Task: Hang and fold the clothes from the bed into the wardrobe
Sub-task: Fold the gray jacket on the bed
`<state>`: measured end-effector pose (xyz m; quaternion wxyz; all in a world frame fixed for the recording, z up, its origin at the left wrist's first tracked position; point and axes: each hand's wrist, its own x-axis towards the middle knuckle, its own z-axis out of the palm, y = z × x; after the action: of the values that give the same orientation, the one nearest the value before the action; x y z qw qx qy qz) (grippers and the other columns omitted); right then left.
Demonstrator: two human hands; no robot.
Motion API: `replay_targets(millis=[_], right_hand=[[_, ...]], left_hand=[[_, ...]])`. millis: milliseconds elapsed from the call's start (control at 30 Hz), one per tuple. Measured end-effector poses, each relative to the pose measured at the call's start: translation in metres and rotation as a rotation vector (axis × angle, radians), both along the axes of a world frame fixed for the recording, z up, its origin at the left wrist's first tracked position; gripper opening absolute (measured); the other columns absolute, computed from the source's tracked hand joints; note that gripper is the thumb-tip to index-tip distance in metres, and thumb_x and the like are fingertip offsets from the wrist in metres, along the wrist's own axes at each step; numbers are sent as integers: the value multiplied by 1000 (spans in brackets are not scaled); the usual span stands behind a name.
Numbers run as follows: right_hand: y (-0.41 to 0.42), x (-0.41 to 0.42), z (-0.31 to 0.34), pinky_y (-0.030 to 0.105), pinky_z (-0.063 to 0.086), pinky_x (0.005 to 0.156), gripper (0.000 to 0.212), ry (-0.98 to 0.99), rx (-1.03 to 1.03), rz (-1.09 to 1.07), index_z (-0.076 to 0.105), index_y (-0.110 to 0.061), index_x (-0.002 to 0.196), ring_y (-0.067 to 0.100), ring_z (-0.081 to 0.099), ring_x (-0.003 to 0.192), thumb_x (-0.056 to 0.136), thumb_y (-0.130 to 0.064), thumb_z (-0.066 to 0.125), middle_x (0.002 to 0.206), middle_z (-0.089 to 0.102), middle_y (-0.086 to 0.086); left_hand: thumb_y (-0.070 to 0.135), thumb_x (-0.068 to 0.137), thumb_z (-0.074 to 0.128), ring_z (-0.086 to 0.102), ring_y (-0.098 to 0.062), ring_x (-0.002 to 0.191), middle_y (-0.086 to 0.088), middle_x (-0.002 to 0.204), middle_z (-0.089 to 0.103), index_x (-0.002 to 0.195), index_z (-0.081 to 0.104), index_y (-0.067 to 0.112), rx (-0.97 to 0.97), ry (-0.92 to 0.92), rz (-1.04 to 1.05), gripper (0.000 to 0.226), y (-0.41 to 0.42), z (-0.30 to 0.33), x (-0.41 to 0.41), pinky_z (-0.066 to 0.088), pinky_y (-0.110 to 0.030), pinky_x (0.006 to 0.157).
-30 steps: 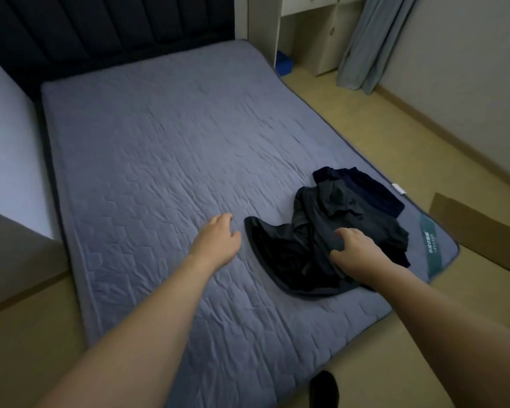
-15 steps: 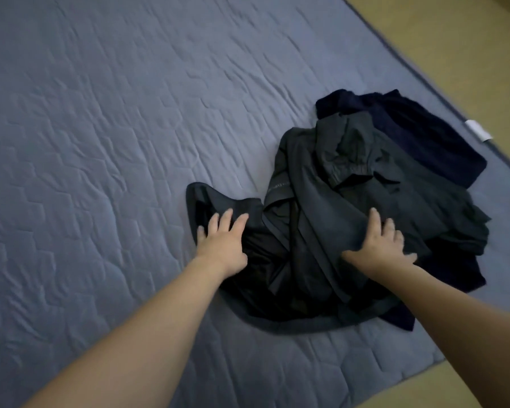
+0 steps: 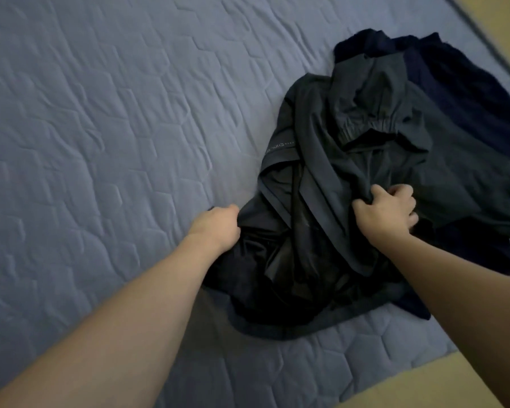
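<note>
Quilted bed cover (image 3: 100,142) fills frame left; tan floor (image 3: 424,387) lower right. Dark clothes pile (image 3: 351,178) runs lower-center to upper-right. Right hand (image 3: 386,210) bunches its fabric; left hand (image 3: 218,225) grips the pile's left edge, fingers curled under.

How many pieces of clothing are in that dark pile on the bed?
3 I can tell apart: shiny black garment nearest, grey garment on top, navy garment at the far side. More may be hidden underneath.
</note>
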<state>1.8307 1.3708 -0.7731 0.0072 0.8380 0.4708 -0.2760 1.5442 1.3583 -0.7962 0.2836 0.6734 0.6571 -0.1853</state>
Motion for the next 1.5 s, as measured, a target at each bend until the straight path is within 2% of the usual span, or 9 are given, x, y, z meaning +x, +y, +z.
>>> replay_targets(millis=[133,333,533,667,733,933,1100,1267,1500], right_hand=[[12,-64,27,53,25,111,20,282,192,-41,56,-17,82,37,32,133,84,-36,50,153,23,7],[20,-228,53,51,33,107,26,524,342,212,65,-9,96,26,53,108,82,-28,54,116,52,1],[-76,-387,43,41,16,117,43,555,-15,1036,54,-12,124,18,29,140,87,-33,59,151,34,7],[-142,-374,33,36,-2,119,61,534,-180,1350,38,-22,140,15,9,146,89,-51,54,159,14,0],[-147,-337,34,31,-4,118,59,490,-39,1285,40,-23,142,17,13,146,90,-51,50,158,18,0],[-103,-219,28,52,19,114,72,51,108,473,34,-23,143,28,22,141,81,-41,66,155,20,6],[-76,-192,-5,54,33,109,104,389,-79,-364,17,-27,147,36,35,134,67,-41,83,151,28,11],[-65,-215,8,42,50,82,11,436,-60,-278,54,-16,82,28,58,76,83,-24,62,102,64,17],[21,-308,97,46,39,99,27,361,381,-94,56,-19,101,39,55,102,77,-24,45,102,61,12]], left_hand=[[14,91,44,58,-36,104,-18,115,60,108,51,12,-6,74,130,19,-23,17,-46,40,-35,75],[15,95,40,58,-34,114,-20,124,60,116,55,9,-161,193,471,26,-126,43,-183,45,-38,91],[26,92,58,65,-14,84,-2,103,65,113,61,20,-969,-225,694,22,-246,70,-262,52,-25,72],[7,94,51,53,-17,79,-8,82,57,83,59,12,-323,-213,936,15,-219,61,-317,41,-25,70],[11,93,54,53,-19,83,-10,94,57,93,57,14,-22,-271,1172,4,-189,56,-322,43,-34,76],[47,72,78,46,-18,124,2,144,41,152,17,27,-66,-569,1080,102,-107,34,-239,36,-32,104],[26,94,45,59,-28,94,-12,114,63,115,56,15,-27,-211,560,26,-98,18,-178,51,-37,85],[17,89,43,61,-36,104,-19,117,63,109,61,7,10,108,535,28,-113,58,-232,47,-37,82],[24,95,38,50,-30,125,-14,140,50,133,53,10,-329,481,736,44,-192,107,-364,39,-39,105]])
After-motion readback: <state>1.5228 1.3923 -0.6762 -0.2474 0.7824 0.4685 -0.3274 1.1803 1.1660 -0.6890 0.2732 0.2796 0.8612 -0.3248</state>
